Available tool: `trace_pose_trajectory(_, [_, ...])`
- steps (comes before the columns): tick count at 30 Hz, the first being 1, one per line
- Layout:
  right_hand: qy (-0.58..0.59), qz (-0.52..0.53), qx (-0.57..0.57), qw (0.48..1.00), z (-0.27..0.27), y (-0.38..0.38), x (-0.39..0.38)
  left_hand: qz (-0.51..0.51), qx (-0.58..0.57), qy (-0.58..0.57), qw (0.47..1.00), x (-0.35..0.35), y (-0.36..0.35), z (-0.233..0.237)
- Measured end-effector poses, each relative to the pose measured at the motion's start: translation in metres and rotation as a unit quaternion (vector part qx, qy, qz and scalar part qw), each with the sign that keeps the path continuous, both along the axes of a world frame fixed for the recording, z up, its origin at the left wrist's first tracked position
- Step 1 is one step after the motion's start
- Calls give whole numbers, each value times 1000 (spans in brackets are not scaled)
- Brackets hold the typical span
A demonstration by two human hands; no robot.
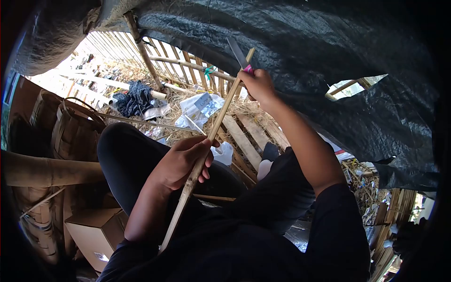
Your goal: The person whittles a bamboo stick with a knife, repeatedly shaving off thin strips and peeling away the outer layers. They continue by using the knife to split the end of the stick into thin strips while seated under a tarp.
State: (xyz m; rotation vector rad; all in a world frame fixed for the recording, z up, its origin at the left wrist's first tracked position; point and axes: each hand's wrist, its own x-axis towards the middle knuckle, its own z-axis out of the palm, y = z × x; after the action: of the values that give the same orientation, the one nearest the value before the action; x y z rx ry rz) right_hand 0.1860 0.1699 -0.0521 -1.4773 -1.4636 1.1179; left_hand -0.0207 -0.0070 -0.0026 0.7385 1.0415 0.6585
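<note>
A long bamboo strip (221,115) runs slantwise from near my waist to beyond my right hand. My left hand (185,162) is closed around its middle, with the thumb along the top. Farther up, my right hand (258,87) grips a knife (238,54) by its pink handle. The knife's grey blade points up and to the left, crossing close to the strip's far end. My right fingers are beside the strip; whether they also grip it is hidden. A thinner pale stick (195,125) shows just past my left hand.
Dark plastic sheeting (310,51) hangs close above my right arm. A cardboard box (96,235), woven baskets (70,127) and a thick bamboo pole (51,171) are at left. Beyond my knees lie wooden slats (242,141), plastic bags (199,105) and dark cloth (134,98), before a bamboo fence (174,63).
</note>
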Motion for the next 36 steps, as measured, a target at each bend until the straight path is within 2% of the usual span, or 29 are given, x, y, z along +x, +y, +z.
trace_pose_trajectory(2, [-48, 48, -15, 998, -16, 8, 9, 8, -7, 23, 1000, 5, 0, -4])
trace_pose_trajectory(3, [-46, 47, -12, 998, -18, 7, 12, 7, -4, 25, 1000, 7, 0, -11])
trace_pose_trajectory(6, [17, 168, -111, 979, -31, 7, 20, 42, -9, 32, 999, 9, -1, -25])
trace_pose_trajectory(7, [14, 169, -108, 980, -35, 8, 22, 44, -5, 29, 999, 9, -3, -24])
trace_pose_trajectory(9, [134, 118, -177, 968, -45, 12, 25, 32, 5, 42, 999, 6, -7, -20])
trace_pose_trajectory(10, [236, 139, -179, 945, -57, 15, 29, 34, 9, 39, 999, 4, -7, -16])
trace_pose_trajectory(11, [233, 139, -178, 946, -70, 16, 34, 39, 11, 22, 999, 3, -9, -10])
trace_pose_trajectory(13, [279, 31, -123, 952, -92, 22, 37, 47, 20, 5, 999, -6, -11, 3])
trace_pose_trajectory(15, [275, 9, -108, 955, -115, 22, 50, 58, -4, -91, 994, -17, -18, 12])
trace_pose_trajectory(17, [95, -68, -32, 993, -116, 17, 50, 73, 10, -95, 993, -25, -22, 12])
trace_pose_trajectory(19, [98, -58, -4, 993, -97, 6, 42, 59, 45, -179, 981, -35, -24, 9])
trace_pose_trajectory(21, [99, -45, 31, 994, -64, -1, 32, 67, 56, -173, 981, -38, -23, 12])
trace_pose_trajectory(23, [143, 15, 103, 984, -31, -18, 18, 76, 61, -166, 981, -40, -24, 19])
trace_pose_trajectory(25, [163, 34, 99, 981, 3, -33, 4, 91, 34, -131, 987, -43, -18, 33])
trace_pose_trajectory(27, [177, 172, 60, 967, 29, -43, -5, 83, 68, -109, 988, -51, -8, 44])
trace_pose_trajectory(29, [163, 217, 52, 961, 52, -48, -11, 162, 26, -66, 984, -48, 3, 55])
trace_pose_trajectory(32, [77, 292, 178, 937, 77, -52, -26, 115, 27, -139, 983, -57, 22, 53])
trace_pose_trajectory(34, [59, 287, 212, 932, 74, -51, -38, 85, -12, -222, 971, -48, 28, 59])
trace_pose_trajectory(36, [9, 306, 266, 914, 71, -43, -37, 74, 18, -190, 979, -36, 31, 52])
